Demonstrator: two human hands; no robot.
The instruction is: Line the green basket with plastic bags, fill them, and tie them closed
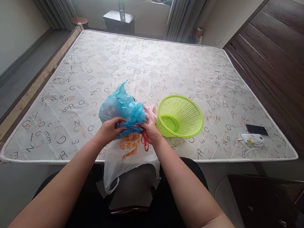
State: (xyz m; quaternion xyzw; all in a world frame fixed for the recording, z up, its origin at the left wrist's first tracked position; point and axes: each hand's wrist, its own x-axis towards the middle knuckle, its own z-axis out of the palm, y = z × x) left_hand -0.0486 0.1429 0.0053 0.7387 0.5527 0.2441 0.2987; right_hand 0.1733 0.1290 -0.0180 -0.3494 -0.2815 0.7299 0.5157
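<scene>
A crumpled blue plastic bag (120,106) is between my hands at the near edge of the mattress. My left hand (110,129) pinches its near left side with bent fingers. On the right, my right hand (150,129) grips the gathered blue plastic, and a red drawstring (144,141) hangs beside its fingers. Under the blue bag lies a white plastic bag (118,164) with orange print, drooping over the mattress edge. Pink cloth (151,112) shows just behind my right hand. Touching or close to the cloth, a green mesh basket (170,130) leans with its opening tilted up.
The patterned mattress (135,61) spans the view. At its right lie a black phone (257,130) and a white device (252,138) with a cable. Beyond the far edge stands a nightstand (119,18) holding a bottle (121,3). A dark cabinet (261,205) is at lower right.
</scene>
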